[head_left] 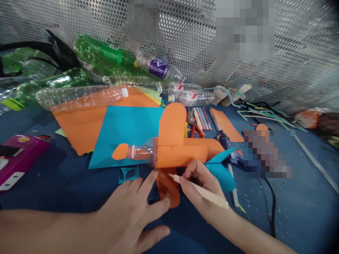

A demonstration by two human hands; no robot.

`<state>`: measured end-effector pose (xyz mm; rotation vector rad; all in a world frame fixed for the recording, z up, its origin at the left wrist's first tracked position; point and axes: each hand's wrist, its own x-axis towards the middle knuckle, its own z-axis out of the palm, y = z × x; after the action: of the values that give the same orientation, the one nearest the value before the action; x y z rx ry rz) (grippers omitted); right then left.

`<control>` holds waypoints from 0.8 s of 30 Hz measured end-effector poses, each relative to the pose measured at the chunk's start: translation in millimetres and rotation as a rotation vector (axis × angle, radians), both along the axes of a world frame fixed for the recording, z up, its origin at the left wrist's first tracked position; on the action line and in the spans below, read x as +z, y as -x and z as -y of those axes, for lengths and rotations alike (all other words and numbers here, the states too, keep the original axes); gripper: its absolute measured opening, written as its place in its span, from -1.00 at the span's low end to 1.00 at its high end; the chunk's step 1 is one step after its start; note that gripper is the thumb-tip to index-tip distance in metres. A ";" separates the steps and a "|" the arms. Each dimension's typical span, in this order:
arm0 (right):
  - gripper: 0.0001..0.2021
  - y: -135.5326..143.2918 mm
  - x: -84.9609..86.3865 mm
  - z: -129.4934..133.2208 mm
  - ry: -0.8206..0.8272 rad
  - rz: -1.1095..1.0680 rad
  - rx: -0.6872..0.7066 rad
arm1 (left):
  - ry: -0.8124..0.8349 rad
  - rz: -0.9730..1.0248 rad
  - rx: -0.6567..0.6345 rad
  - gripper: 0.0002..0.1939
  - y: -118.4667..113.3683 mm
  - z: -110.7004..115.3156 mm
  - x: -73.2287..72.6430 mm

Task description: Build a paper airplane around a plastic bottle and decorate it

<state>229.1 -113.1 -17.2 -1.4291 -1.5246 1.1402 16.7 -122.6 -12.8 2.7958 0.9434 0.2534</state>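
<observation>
In front of me lies a toy plane point(182, 155) made of a clear plastic bottle wrapped in orange paper, with wings and blue tail fins point(221, 176). My left hand point(135, 204) has its fingers spread; the tips rest on or beside the near orange wing point(174, 197). Pinched in my right hand point(202, 183) is a cream-coloured marker pen point(209, 195). Its tip points left, at the near wing close to the plane's body; whether it touches the paper I cannot tell. The bottle's neck point(136, 151) carries an orange paper tip on the left.
Blue card point(106, 141) and orange sheets point(79, 130) lie behind the plane. Red-handled pliers point(194, 128), several markers point(202, 118) and a dark blue glue gun point(243, 163) with a black cable are nearby. Plastic bottles point(82, 97) line the mesh wall point(185, 42). A purple case point(23, 155) sits left.
</observation>
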 end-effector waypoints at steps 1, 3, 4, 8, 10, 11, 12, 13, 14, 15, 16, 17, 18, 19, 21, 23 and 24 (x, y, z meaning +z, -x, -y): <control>-0.78 0.2 -1.3 0.5 0.003 0.007 -0.014 | 0.003 -0.004 -0.003 -0.59 0.0 -0.1 -0.1; -0.75 0.5 -3.5 1.1 0.017 0.001 -0.031 | 0.004 -0.009 -0.006 -0.58 -0.2 -0.2 -0.3; -0.75 0.7 -4.3 1.2 0.026 -0.008 -0.035 | 0.002 -0.010 -0.006 -0.58 -0.4 -0.3 -0.4; -0.74 1.4 -5.2 0.2 0.058 -0.035 -0.025 | -0.011 -0.003 -0.010 -0.57 -1.5 -0.3 0.1; -0.74 1.7 -4.9 -0.1 0.066 -0.041 -0.018 | -0.011 -0.011 -0.003 -0.57 -2.0 -0.2 1.1; -0.75 1.8 -4.8 -0.1 0.068 -0.040 -0.015 | -0.013 -0.017 0.003 -0.56 -2.2 -0.2 1.7; -0.76 1.9 -4.7 0.0 0.066 -0.036 -0.014 | -0.016 -0.022 0.008 -0.56 -2.3 -0.2 2.4; -0.76 1.9 -4.6 0.1 0.061 -0.030 -0.015 | -0.021 -0.024 0.009 -0.56 -2.3 -0.3 2.9; -0.76 1.9 -4.5 0.1 0.054 -0.022 -0.018 | -0.027 -0.025 0.006 -0.56 -2.2 -0.6 3.4; -0.76 1.8 -4.4 0.1 0.048 -0.014 -0.025 | -0.034 -0.024 -0.003 -0.57 -2.0 -0.9 3.6; -0.76 1.8 -4.4 0.1 0.043 -0.006 -0.033 | -0.042 -0.023 -0.013 -0.57 -1.8 -1.3 3.6; -0.75 1.7 -4.3 0.1 0.040 0.000 -0.040 | -0.049 -0.021 -0.021 -0.57 -1.6 -1.6 3.4; -0.75 1.7 -4.3 0.1 0.039 0.004 -0.043 | -0.057 -0.016 -0.026 -0.57 -1.5 -1.9 3.0; -0.74 1.7 -4.2 0.1 0.040 0.004 -0.043 | -0.063 -0.011 -0.026 -0.56 -1.4 -2.0 2.5; -0.75 1.7 -4.3 0.3 0.049 -0.002 -0.028 | -0.073 -0.001 -0.013 -0.56 -1.5 -2.0 1.4; -0.75 1.6 -4.5 0.4 0.056 -0.008 -0.024 | -0.078 0.001 -0.016 -0.57 -1.7 -1.9 0.7; -0.75 1.5 -4.7 0.3 0.056 -0.009 -0.031 | -0.079 -0.001 -0.015 -0.57 -1.7 -1.9 0.6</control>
<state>227.6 -113.5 -21.8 -1.4786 -1.4695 1.1775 18.4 -120.7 -12.2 2.8731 0.9327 0.2929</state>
